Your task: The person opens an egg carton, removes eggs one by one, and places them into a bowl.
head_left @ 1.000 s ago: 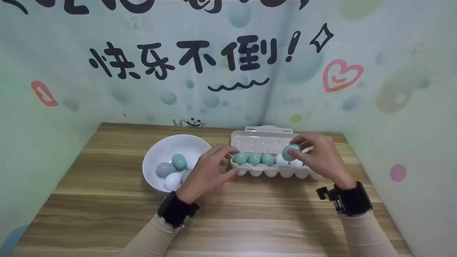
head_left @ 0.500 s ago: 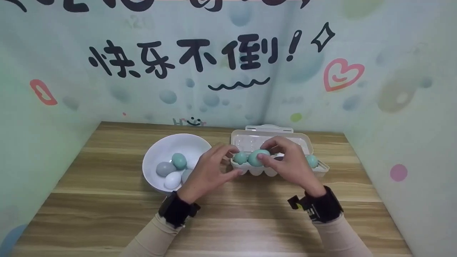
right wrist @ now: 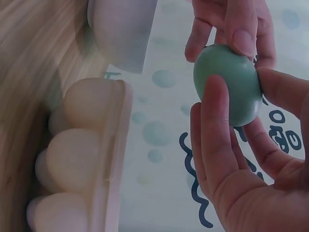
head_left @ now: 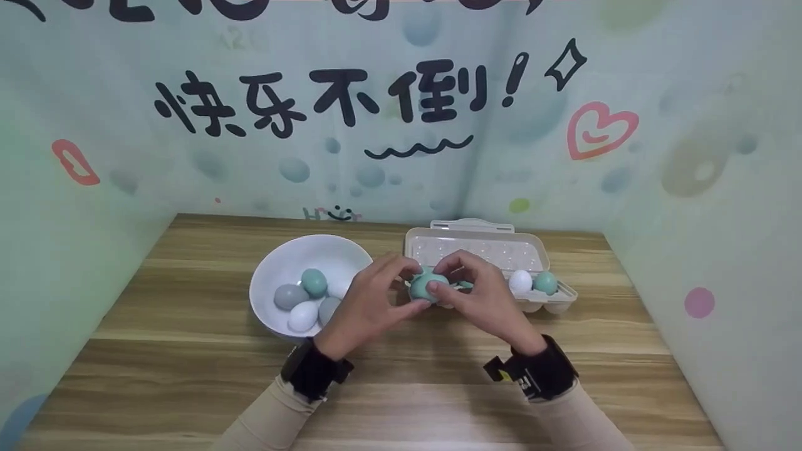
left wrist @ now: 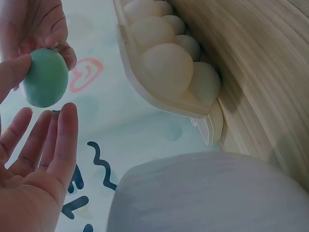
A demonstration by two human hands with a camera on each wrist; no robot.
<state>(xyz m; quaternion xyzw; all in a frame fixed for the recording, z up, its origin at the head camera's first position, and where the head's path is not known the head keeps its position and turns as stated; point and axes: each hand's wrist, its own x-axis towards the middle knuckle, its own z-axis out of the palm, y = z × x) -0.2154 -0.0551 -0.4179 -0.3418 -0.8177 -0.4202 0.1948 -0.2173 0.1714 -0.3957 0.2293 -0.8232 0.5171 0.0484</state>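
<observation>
My right hand pinches a green egg over the left end of an egg carton. Around that egg's left side is my left hand. In the left wrist view its thumb touches the egg, while its other fingers stay spread, a small gap below it. A white egg and another green egg sit in the carton's right end; the hands hide most of the rest. The carton's clear lid stands raised behind.
Left of the carton is a white bowl holding several eggs: a green egg, grey eggs and white ones. All stand on a wood-grain table. A printed cloth backdrop rises behind the table.
My right hand has carried the green egg leftward along the carton to my left hand, uncovering the carton's right end. My left hand has barely moved, and the bowl has stayed put.
</observation>
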